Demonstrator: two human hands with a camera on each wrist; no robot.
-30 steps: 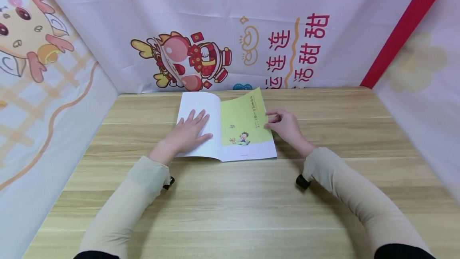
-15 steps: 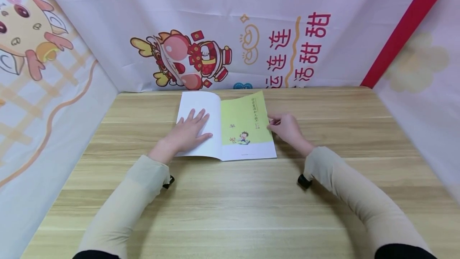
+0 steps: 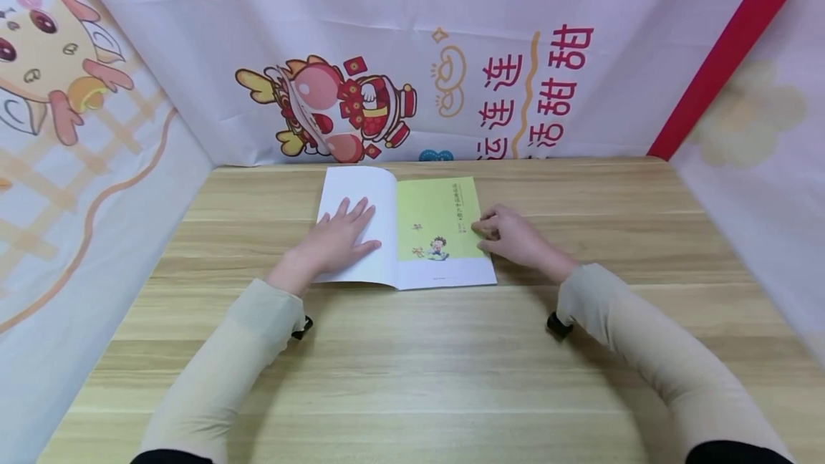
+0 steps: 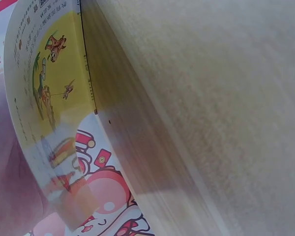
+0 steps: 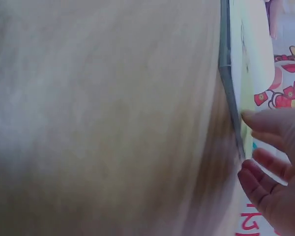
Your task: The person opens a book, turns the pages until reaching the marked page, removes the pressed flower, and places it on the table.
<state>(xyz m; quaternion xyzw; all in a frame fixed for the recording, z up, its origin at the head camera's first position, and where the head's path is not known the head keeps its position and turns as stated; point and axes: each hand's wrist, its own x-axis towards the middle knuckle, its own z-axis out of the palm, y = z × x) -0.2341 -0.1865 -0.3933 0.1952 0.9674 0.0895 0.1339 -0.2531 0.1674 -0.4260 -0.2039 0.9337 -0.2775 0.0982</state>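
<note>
Thin open paperback with a green right page (image 3: pixel 438 224) on the light wooden table (image 3: pixel 412 349)
Left hand (image 3: pixel 338 238) lies flat, fingers straight, on the white left page; right hand (image 3: pixel 509 235) touches the book's right edge with loosely bent fingertips, spine running away from the person

A white page and a green page with a small cartoon figure are shown in the book (image 3: pixel 412 235). The tabletop (image 3: pixel 412 364) is light wood-grained. Beige sleeves (image 3: pixel 219 378) are worn.

Left hand (image 3: pixel 339 237) flat, fingers spread, right hand (image 3: pixel 512 236) palm down, fingers loosely bent
</note>
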